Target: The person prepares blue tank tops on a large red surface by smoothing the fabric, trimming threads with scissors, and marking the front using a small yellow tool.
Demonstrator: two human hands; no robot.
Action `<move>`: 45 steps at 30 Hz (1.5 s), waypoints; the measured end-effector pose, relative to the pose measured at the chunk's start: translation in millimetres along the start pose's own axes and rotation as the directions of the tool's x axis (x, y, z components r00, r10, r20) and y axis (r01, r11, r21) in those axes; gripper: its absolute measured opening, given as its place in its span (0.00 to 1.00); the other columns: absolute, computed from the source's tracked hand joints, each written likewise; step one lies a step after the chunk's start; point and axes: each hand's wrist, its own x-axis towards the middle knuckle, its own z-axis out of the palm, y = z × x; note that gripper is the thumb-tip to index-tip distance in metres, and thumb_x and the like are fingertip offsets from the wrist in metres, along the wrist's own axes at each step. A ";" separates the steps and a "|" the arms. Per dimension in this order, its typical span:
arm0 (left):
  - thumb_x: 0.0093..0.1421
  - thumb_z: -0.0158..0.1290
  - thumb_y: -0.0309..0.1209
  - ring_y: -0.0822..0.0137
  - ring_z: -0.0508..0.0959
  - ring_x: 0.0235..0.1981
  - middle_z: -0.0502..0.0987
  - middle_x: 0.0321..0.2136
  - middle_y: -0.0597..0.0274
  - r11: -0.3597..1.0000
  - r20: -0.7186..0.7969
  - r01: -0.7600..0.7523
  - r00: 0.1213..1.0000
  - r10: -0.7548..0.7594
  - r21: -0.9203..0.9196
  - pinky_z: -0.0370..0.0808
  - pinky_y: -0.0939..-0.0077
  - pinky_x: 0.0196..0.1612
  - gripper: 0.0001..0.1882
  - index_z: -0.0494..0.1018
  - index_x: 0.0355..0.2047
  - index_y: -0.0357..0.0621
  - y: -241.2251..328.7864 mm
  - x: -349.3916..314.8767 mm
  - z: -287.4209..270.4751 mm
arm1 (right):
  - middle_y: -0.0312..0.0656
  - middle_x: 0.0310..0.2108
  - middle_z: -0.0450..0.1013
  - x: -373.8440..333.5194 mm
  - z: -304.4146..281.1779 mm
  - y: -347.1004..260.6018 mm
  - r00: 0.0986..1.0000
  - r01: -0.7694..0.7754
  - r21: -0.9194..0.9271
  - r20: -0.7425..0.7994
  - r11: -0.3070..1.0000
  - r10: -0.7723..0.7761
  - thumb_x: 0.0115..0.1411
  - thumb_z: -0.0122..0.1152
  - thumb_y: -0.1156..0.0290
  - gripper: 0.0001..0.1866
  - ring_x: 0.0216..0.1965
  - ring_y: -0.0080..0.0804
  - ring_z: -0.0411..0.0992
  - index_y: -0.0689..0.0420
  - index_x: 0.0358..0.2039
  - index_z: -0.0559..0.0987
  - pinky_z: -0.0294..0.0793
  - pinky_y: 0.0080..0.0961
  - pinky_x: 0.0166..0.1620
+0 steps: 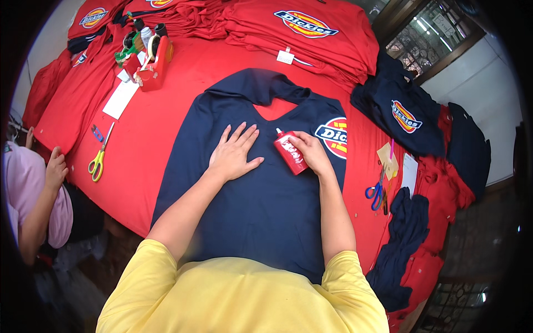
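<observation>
A navy hooded garment (252,222) lies spread out in front of me, its neck opening at the far end and a printed logo patch on its right side. Flat on its chest rests my left hand (236,152), fingers spread and nothing in them. My right hand (313,155) grips a small red squeeze bottle (290,152) with a white nozzle. The bottle is tilted just below the neckline, its nozzle pointing away from me; I cannot tell whether it touches the cloth.
Red garments (311,47) are stacked at the back. At left lie yellow scissors (97,166), blue snips (97,132) and a red tape dispenser (155,66); at right, blue scissors (376,191) and navy garments (394,105). A person's hand (55,169) holds red cloth at the left edge.
</observation>
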 end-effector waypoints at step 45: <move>0.60 0.51 0.52 0.60 0.50 0.71 0.55 0.69 0.63 0.999 0.000 -0.031 1.000 0.031 0.033 0.42 0.53 0.71 0.41 0.56 0.68 0.44 10.2 8.0 -4.7 | 0.34 0.35 0.73 -152.2 -234.9 130.3 0.185 0.267 -0.106 -0.970 0.958 -0.159 0.63 0.62 0.67 0.17 0.28 0.14 0.68 0.62 0.48 0.72 0.66 0.12 0.26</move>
